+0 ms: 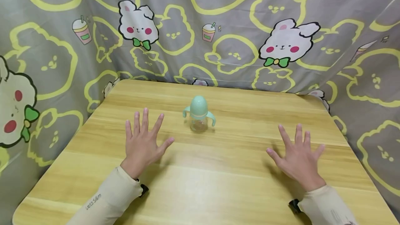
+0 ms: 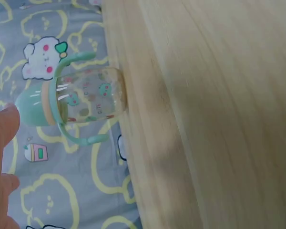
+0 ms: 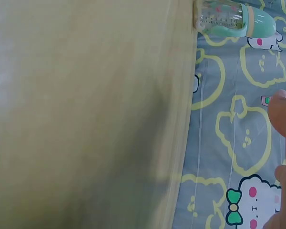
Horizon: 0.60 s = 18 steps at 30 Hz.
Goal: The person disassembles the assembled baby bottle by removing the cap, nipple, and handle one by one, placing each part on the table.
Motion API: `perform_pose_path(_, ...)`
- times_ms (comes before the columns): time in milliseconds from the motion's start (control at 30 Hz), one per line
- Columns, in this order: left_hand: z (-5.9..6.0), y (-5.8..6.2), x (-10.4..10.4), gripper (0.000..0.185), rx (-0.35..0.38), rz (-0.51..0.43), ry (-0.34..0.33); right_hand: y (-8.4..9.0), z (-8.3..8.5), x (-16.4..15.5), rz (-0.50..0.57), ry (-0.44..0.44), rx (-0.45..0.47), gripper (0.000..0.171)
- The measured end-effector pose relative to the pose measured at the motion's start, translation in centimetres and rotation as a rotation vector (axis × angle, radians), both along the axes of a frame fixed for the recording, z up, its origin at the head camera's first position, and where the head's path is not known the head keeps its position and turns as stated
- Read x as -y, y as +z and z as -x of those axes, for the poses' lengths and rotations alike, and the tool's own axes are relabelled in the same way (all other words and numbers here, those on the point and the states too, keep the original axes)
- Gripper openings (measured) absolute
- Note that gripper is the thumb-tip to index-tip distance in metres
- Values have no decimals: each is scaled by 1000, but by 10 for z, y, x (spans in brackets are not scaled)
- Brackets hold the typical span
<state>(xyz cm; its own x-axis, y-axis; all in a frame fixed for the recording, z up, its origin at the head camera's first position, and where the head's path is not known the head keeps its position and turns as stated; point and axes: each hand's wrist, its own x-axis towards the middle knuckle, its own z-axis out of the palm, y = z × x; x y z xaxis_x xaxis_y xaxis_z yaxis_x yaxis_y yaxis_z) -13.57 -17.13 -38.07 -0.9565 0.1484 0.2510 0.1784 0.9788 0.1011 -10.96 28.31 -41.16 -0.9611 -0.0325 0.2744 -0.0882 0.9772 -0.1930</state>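
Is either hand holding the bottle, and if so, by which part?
Nothing is held: the left hand and right hand are spread open, apart from the bottle standing upright between them.

- Left sleeve (image 1: 109, 197): dark lettering (image 1: 93, 202) along the forearm, apparently "Let's Slim"; the exact spelling is unclear.
- Bottle (image 2: 89, 95): small lettering on the clear wall, seemingly "CUTE", blurred; a printed scale (image 3: 221, 22) on it is too small to read.
- Right sleeve (image 1: 326, 206): dark print, illegible.
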Motion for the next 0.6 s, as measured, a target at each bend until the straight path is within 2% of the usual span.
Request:
perform_pose_path(267, 4, -1, -7, 84, 37, -7, -29, 2, 6, 10, 23, 59, 4, 83)
perform_pose_path(500, 6, -1, -12, 84, 69, -70, -67, 5, 16, 22, 83, 126, -8, 82)
perform_pose_path(600, 8, -2, -15, 85, 59, -116, -89, 8, 21, 27, 118, 159, -11, 80)
